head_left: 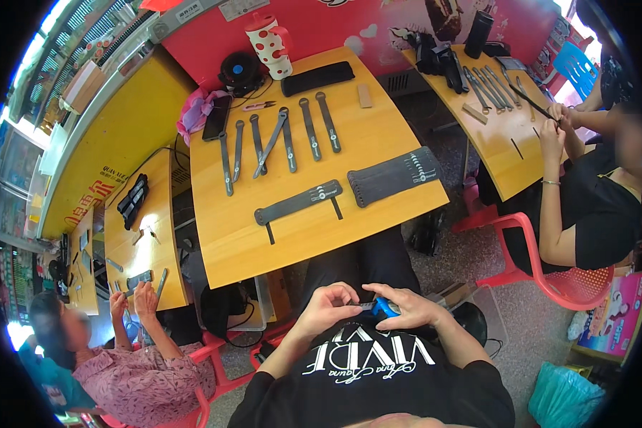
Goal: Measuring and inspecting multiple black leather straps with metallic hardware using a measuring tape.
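Note:
Close to my body, beyond the table's near edge, my left hand (332,307) pinches one end of a short greyish strip (366,307). Against the strip's other end, my right hand (409,305) grips a small blue tool (386,307); its exact kind is hidden by my fingers. Ahead on the wooden table (225,246) lies a grey strap (299,202) with pale print, two short black strips sticking out beneath it. To its right sits a neat stack of dark grey straps (389,178). Farther back, several narrow grey straps (311,128) lie in a loose row, two crossing.
A spotted tumbler (269,48), a black fan (241,71), a phone (217,118), pink-handled snips (259,105) and a black pouch (317,78) occupy the far side. Co-workers sit left and right at other tables (503,160). A red chair (549,257) stands at right.

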The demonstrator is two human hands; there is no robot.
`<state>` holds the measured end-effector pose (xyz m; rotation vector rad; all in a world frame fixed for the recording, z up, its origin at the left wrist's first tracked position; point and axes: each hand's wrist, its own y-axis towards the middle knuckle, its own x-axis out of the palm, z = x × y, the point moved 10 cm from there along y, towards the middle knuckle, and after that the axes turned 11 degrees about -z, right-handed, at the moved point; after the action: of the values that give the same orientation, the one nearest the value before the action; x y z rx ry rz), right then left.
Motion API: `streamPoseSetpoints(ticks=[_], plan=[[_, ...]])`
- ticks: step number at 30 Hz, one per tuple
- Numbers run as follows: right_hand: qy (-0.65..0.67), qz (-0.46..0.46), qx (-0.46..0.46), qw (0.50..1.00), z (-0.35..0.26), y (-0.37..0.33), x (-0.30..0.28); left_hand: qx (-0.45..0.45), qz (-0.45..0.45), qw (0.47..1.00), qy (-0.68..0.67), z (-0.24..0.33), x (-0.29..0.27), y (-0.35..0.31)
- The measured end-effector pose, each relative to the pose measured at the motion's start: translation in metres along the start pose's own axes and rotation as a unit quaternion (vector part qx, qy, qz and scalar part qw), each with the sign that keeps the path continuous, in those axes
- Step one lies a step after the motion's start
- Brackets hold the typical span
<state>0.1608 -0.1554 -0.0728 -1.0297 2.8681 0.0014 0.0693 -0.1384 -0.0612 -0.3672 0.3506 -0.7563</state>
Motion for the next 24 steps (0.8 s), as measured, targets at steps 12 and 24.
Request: streamPoseSetpoints(ticks=[12,24], plan=[[0.062,0.063,-0.014,0.996,0.004,-0.015,-0.027,0.043,-0.040,0.996,-0.074,-0.001,0.025,0.022],[0.071,0.105,0.034,0.991,0.010,-0.059,-0.057,0.027,-0.136,0.989,-0.057,0.014,0.062,0.060]])
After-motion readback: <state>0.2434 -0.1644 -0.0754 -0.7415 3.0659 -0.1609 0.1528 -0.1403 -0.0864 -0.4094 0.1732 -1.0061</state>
